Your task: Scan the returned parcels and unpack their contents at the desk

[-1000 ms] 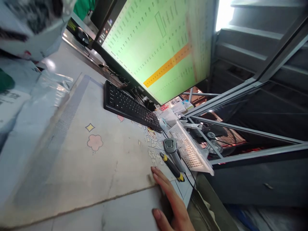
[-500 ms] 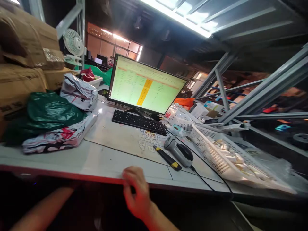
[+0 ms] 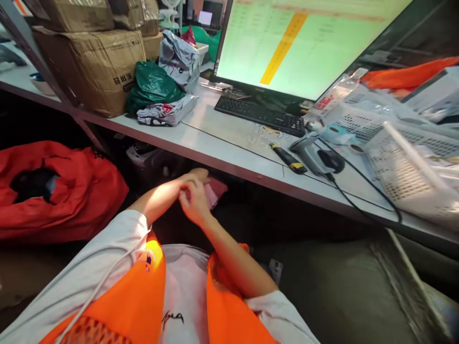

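Observation:
My left hand (image 3: 200, 175) is below the front edge of the desk (image 3: 244, 167), back of the hand up and fingers mostly hidden. Just beyond it shows a pinkish flat piece (image 3: 216, 190); whether the hand grips or only covers it I cannot tell. Across my left wrist lies my right hand (image 3: 195, 201), its fingers bent and pressed against the skin. On the desk above them lie a black-and-yellow utility knife (image 3: 289, 158) and a grey barcode scanner (image 3: 315, 155) with a black cable.
A monitor (image 3: 287, 43) and keyboard (image 3: 258, 114) stand on the desk. Wrapped parcels (image 3: 167, 111) and cardboard boxes (image 3: 103, 71) are at the left, a white basket (image 3: 398, 167) at the right. A red bag (image 3: 71, 205) sits low at the left.
The view has tilted down and turned left. My right hand has left the desk edge and now rests on my left wrist. My left arm has come up into fuller view.

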Motion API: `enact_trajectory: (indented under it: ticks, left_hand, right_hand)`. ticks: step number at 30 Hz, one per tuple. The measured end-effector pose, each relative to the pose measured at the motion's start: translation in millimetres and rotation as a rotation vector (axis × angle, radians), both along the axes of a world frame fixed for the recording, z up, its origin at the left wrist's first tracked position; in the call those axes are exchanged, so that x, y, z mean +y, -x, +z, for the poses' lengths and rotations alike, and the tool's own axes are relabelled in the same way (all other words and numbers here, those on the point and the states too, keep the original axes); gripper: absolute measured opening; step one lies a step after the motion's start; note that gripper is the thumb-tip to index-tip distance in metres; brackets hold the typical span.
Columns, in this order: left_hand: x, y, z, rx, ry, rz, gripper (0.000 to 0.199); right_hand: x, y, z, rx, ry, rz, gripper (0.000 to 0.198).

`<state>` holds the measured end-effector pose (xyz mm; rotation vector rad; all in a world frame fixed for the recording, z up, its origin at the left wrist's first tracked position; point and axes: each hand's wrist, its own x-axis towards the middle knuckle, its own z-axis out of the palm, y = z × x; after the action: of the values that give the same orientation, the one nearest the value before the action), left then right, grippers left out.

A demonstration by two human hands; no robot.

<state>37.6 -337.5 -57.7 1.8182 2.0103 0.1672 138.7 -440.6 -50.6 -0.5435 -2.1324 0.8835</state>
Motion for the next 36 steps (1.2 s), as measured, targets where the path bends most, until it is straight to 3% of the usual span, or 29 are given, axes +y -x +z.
enact_trajectory:
  ticks: [2,5,6,9,10,13,14,15,17,20,22,24,27,29,32,36]
  left_hand:
    - [7.6,-7.5,-0.2,0.036,0.077,-0.032,0.028]
    - [11.9,-18.3,5.5,0.074,0.093,-0.076,0.037]
    - [11.6,-21.5,8.3,0.077,0.085,-0.095,0.039]
    - [10.1,-31.1,19.0,0.073,0.063,-0.164,0.040]
    - [10.1,-34.7,23.5,0.071,0.056,-0.187,0.039]
    - [9.2,-46.1,41.9,0.065,0.017,-0.262,0.034]
    - [7.3,-49.0,50.5,0.065,-0.007,-0.292,0.033]
    - [4.3,-50.8,60.5,0.062,-0.035,-0.333,0.032]
    - [-3.7,-48.0,84.5,0.020,-0.109,-0.420,0.028]
    - [-8.8,-23.4,124.1,-0.270,-0.211,-0.496,0.031]
    - [2.1,2.8,147.4,-0.519,-0.227,-0.430,0.035]
    - [24.5,29.5,164.7,-0.709,-0.330,-0.219,0.037]
    - [65.4,62.5,176.1,-0.835,-0.521,0.078,0.040]
    - [88.1,79.1,175.1,-0.854,-0.556,0.206,0.040]
    - [109.6,95.6,165.9,-0.829,-0.469,0.323,0.034]
    - [124.5,107.2,149.6,-0.754,-0.326,0.313,0.026]
  right_hand:
    - [-9.7,-9.0,10.5,-0.008,-0.034,-0.047,0.008]
    - [-21.4,-18.5,26.5,0.047,-0.104,0.220,0.008]
    - [-23.4,-19.7,31.4,0.046,-0.103,0.236,0.008]
    - [-30.5,-18.0,44.8,-0.024,-0.077,-0.001,0.008]
    - [-35.3,-17.7,49.9,-0.040,-0.075,0.008,0.008]
    - [-48.4,-31.7,72.2,-0.011,-0.074,0.473,0.013]
    - [-46.3,-44.1,81.9,0.010,-0.056,0.580,0.014]
    - [-38.3,-60.7,92.0,0.034,-0.033,0.579,0.015]
    - [-3.0,-105.6,110.6,0.098,0.005,0.257,0.013]
    - [85.1,-187.4,128.5,0.189,-0.049,-0.489,0.014]
    - [152.0,-235.2,132.7,0.142,-0.087,-0.838,0.020]
    - [215.4,-264.9,131.8,-0.107,-0.055,-1.020,0.027]
    - [289.6,-270.3,124.0,-0.564,0.063,-1.044,0.047]
    - [319.9,-258.1,116.6,-0.822,0.135,-0.993,0.057]
    - [341.0,-239.0,105.6,-1.043,0.213,-0.985,0.058]
    - [350.4,-228.4,102.4,-1.088,0.223,-0.986,0.048]
